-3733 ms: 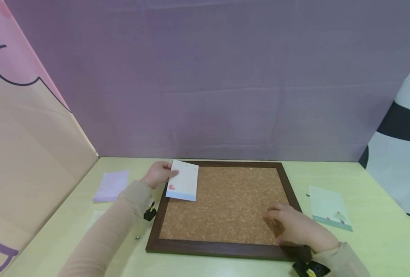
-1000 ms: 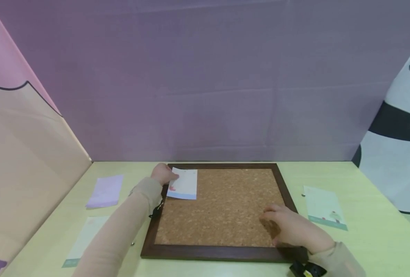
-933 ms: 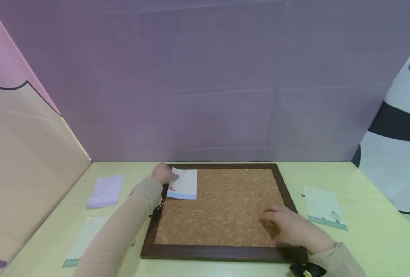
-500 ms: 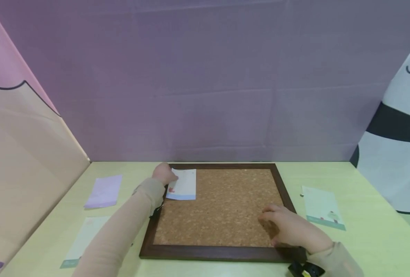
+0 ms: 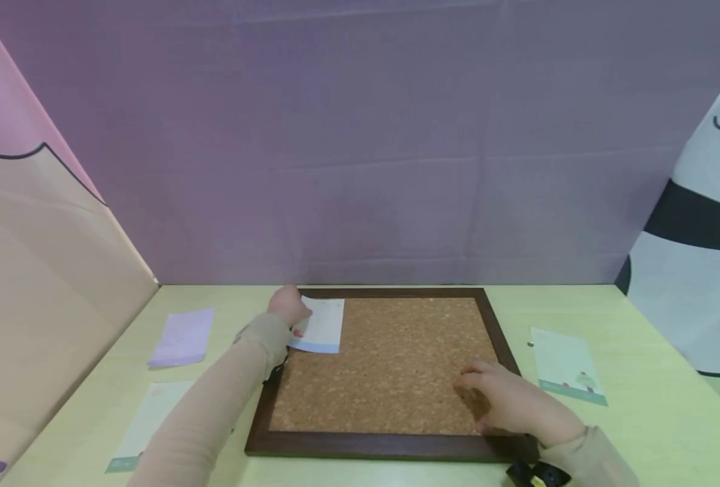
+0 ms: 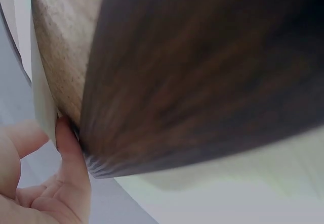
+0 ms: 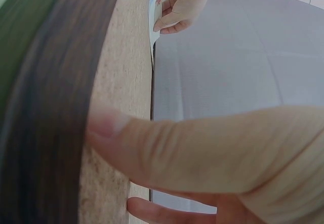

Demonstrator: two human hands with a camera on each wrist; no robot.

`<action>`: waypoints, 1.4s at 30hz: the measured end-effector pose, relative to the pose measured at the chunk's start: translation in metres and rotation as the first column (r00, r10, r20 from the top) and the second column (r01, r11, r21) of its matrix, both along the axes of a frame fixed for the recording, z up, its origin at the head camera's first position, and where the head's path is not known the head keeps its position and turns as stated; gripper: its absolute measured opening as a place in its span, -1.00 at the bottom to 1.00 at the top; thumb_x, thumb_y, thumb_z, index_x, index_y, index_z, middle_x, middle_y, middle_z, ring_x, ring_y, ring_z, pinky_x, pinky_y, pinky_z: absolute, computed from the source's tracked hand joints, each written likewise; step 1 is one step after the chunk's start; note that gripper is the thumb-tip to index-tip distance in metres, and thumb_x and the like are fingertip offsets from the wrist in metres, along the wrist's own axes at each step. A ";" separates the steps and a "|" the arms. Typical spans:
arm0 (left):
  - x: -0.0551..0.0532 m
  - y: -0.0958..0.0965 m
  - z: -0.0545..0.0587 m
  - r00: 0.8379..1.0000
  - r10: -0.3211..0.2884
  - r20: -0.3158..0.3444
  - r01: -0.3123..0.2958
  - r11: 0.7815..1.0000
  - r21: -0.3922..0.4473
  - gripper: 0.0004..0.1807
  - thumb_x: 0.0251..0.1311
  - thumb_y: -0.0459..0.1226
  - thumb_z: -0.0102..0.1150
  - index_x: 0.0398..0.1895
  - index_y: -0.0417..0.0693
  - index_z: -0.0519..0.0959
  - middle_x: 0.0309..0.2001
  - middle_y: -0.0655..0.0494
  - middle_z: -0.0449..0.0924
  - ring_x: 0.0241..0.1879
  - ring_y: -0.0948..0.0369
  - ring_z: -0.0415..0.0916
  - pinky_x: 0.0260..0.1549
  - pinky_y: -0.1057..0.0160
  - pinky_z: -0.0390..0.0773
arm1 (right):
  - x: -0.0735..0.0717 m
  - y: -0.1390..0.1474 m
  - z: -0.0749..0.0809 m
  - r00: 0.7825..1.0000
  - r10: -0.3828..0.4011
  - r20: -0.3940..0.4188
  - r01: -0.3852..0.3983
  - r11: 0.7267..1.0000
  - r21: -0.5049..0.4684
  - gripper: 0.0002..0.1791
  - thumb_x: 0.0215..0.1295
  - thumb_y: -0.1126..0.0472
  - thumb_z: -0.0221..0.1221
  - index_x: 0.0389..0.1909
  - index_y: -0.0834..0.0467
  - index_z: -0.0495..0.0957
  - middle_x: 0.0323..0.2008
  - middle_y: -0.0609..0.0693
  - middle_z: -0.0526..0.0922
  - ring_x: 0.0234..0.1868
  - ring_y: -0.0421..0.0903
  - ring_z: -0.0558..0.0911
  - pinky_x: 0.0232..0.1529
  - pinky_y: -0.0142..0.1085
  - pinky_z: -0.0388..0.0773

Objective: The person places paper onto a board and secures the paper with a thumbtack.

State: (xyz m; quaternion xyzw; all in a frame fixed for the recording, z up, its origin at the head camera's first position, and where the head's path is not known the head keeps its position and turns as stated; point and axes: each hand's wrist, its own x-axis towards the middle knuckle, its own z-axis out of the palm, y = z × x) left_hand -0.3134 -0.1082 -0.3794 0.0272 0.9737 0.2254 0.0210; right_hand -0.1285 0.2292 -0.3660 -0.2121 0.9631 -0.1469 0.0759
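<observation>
A framed corkboard (image 5: 390, 365) lies on the table in the head view. Over its upper left part, my left hand (image 5: 288, 306) pinches the left edge of a white notepaper sheet (image 5: 322, 328) with a red print and a blue lower strip. In the left wrist view, thumb and forefinger hold the paper (image 6: 43, 90) close over the cork at the frame's corner. My right hand (image 5: 512, 399) rests on the board's lower right, fingers loosely bent and spread. Its thumb (image 7: 167, 148) touches the cork beside the frame in the right wrist view, with nothing held.
A purple sheet (image 5: 182, 338) and a pale green sheet (image 5: 153, 412), partly behind my left sleeve, lie left of the board. To the right lies another green sheet (image 5: 569, 365) with a small metallic piece (image 5: 531, 344) beside it. A purple cloth (image 5: 372, 149) hangs behind the table.
My left hand has lowered the paper from a raised position onto the board's upper left area. In the last half second the paper's lower edge swung slightly left. The right hand stays put.
</observation>
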 end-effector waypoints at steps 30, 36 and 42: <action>0.005 0.005 -0.001 0.999 -0.007 0.035 0.010 0.994 -0.110 -0.68 0.06 -0.23 0.24 -0.17 -0.27 0.52 -0.25 -0.10 0.64 -0.48 0.11 0.54 -0.40 0.19 0.57 | 0.000 0.001 -0.003 0.999 0.030 -0.029 -0.030 1.000 0.008 -0.35 -0.35 0.23 0.52 -0.06 0.19 0.59 0.00 0.18 0.52 0.02 0.22 0.50 -0.01 0.08 0.48; 0.004 0.001 0.001 0.996 -0.054 0.073 0.060 0.995 -0.079 -0.85 0.05 -0.28 0.20 -0.54 -0.19 0.53 -0.49 0.00 0.59 -0.42 0.09 0.53 -0.34 0.17 0.55 | 0.001 0.000 -0.002 1.000 0.019 -0.022 -0.019 1.000 0.002 -0.34 -0.35 0.24 0.51 -0.05 0.19 0.59 0.01 0.19 0.52 0.02 0.23 0.50 0.00 0.10 0.47; 0.000 -0.005 0.002 0.986 -0.126 0.106 0.130 0.991 -0.031 -0.75 0.01 -0.31 0.29 -0.26 -0.29 0.60 -0.22 -0.07 0.66 -0.19 0.08 0.56 -0.08 0.14 0.54 | 0.000 0.000 -0.002 1.000 -0.004 -0.009 0.004 1.000 0.001 -0.35 -0.35 0.24 0.51 -0.06 0.19 0.59 0.02 0.20 0.52 0.04 0.24 0.49 0.03 0.13 0.44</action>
